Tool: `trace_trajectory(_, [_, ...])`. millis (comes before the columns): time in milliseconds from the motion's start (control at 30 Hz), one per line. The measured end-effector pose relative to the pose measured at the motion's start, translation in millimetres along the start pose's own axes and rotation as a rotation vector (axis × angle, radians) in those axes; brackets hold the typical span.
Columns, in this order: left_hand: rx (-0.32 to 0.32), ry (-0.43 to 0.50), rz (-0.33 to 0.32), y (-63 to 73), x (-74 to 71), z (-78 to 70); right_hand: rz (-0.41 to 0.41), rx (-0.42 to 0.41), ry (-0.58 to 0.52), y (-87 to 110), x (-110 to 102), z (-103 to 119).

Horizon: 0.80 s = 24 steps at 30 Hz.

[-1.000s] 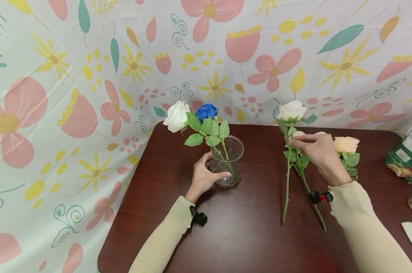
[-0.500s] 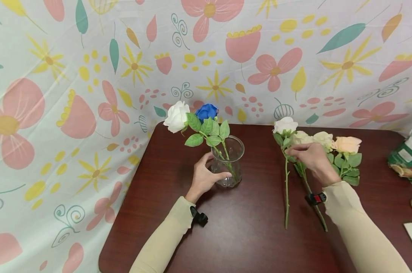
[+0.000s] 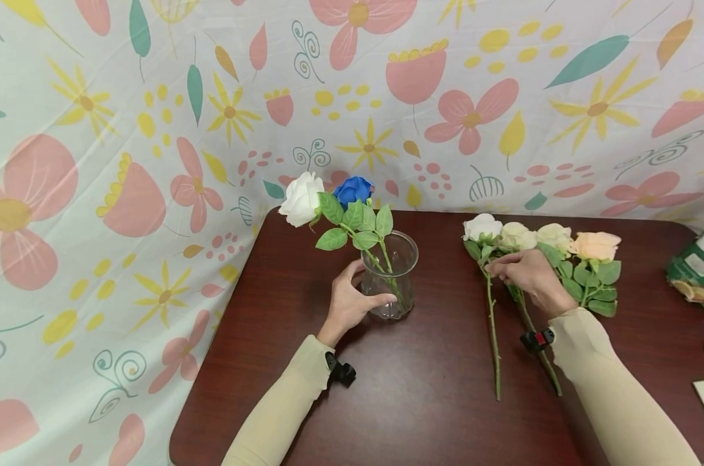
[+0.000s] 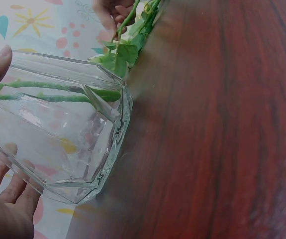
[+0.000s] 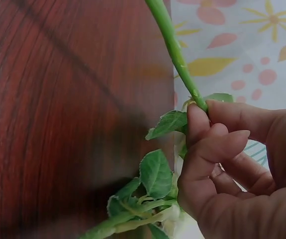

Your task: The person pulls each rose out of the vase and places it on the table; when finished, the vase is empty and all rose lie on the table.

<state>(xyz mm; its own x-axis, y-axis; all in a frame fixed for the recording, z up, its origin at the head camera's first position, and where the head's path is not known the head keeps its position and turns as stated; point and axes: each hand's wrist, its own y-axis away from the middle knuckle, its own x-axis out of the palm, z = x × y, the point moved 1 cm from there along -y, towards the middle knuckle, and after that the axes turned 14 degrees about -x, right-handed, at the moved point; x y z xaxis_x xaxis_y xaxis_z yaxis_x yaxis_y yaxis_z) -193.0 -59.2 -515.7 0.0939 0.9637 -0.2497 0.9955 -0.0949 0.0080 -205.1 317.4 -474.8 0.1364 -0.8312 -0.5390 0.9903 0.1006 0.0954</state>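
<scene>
On the left, my left hand point(image 3: 352, 298) grips the side of a clear glass vase point(image 3: 403, 288), thumb in front and fingers behind. A white rose point(image 3: 302, 199) and a blue rose point(image 3: 353, 191) lean left out of it, their green stems crossing the rim. In the left wrist view, stem ends point(image 4: 105, 94) reach down near the vase's thick faceted base. My right hand point(image 3: 529, 277) pinches another white rose point(image 3: 482, 228) by its stem just below the leaves. In the right wrist view the thumb and index fingertip meet on that green stem point(image 5: 175, 52).
Two cream roses point(image 3: 517, 237) and a peach rose point(image 3: 596, 246) lie beside the right hand, partly hidden by it. A green and white bag point(image 3: 701, 265) stands at the right edge of the brown table point(image 3: 421, 401). A flower-print cloth point(image 3: 340, 77) hangs behind.
My right hand has lowered the white rose toward the table and slightly left, beside the other roses, and its stem end has swung right. The left hand and vase stay put.
</scene>
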Motion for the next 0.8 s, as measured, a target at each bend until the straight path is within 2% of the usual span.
trace_trajectory(200, [0.001,0.003,0.002,-0.7,0.2,0.3,0.056,0.012,0.035,-3.4,0.4,-5.7])
trace_trajectory(467, [0.003,0.012,0.006,-1.0,0.4,0.5,0.062,0.011,0.079,-4.4,2.1,-6.6])
trace_trajectory(800, [0.000,-0.001,-0.002,-1.1,0.6,1.0,0.077,0.038,0.054,-5.7,2.6,-8.0])
